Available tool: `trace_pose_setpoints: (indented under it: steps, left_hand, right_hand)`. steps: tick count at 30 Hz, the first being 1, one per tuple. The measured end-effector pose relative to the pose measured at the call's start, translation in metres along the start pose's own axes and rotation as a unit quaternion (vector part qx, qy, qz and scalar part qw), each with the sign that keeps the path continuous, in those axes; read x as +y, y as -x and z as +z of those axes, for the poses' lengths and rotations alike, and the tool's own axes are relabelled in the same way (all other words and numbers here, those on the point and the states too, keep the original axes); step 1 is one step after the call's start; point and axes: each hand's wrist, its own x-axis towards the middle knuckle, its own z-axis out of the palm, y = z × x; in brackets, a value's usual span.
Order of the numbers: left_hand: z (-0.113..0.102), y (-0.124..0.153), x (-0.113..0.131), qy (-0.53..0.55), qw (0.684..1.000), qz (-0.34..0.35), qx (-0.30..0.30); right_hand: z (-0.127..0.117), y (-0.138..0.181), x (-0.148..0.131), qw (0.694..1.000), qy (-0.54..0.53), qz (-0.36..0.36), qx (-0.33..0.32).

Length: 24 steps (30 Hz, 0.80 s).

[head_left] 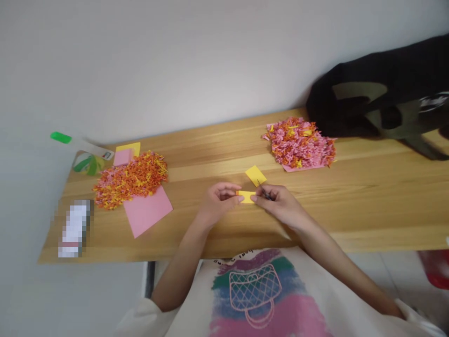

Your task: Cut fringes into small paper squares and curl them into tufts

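Observation:
Between my two hands, a small yellow piece of paper [247, 197] with an orange edge at its left is held flat above the table. My left hand [219, 201] pinches its left end between thumb and fingers. At the other end, my right hand [282, 203] grips the paper with thumb and fingertips. Dark small scissors [266, 193] are tucked in the right hand too, their thin blades pointing away from me; the handles are mostly hidden. A yellow paper square [253, 173] lies on the table just beyond the hands, partly behind the scissors' tip.
On the wooden table [210, 157], cut paper bits [131, 180] are heaped at left and a pinker heap [298, 142] at right. Pink paper [149, 213], a sticky-note stack [122, 157], a green-capped item [61, 137], a phone-like object [75, 229] and a black bag [379, 93] surround them.

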Motion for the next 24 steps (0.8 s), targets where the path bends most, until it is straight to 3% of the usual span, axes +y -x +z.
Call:
trace_pose_setpoints:
  steps: [8,14,16,19,21,24]
  left_hand:
    - [-0.009,-0.001,-0.002,-0.003,0.996,0.027,0.083]
    - [-0.013,0.002,0.000,0.015,0.996,0.019,0.083]
    - [-0.011,0.004,0.002,0.036,0.996,0.024,0.072]
    - [-0.005,0.006,0.006,0.062,0.996,0.037,0.059]
    - [-0.002,0.007,0.009,0.068,0.995,0.044,0.055]
    - [0.002,0.008,0.013,0.065,0.994,0.064,0.055]
  right_hand:
    - [-0.011,0.001,0.002,0.985,0.159,0.033,0.059]
    - [-0.017,0.010,-0.001,0.967,0.227,0.064,0.098]
    - [-0.016,0.012,-0.001,0.984,0.164,0.027,0.069]
    - [-0.008,0.014,-0.003,0.999,-0.032,-0.011,0.005]
    - [-0.002,0.016,-0.006,0.988,-0.155,0.008,-0.018]
    - [0.005,0.020,-0.011,0.969,-0.239,0.041,-0.044]
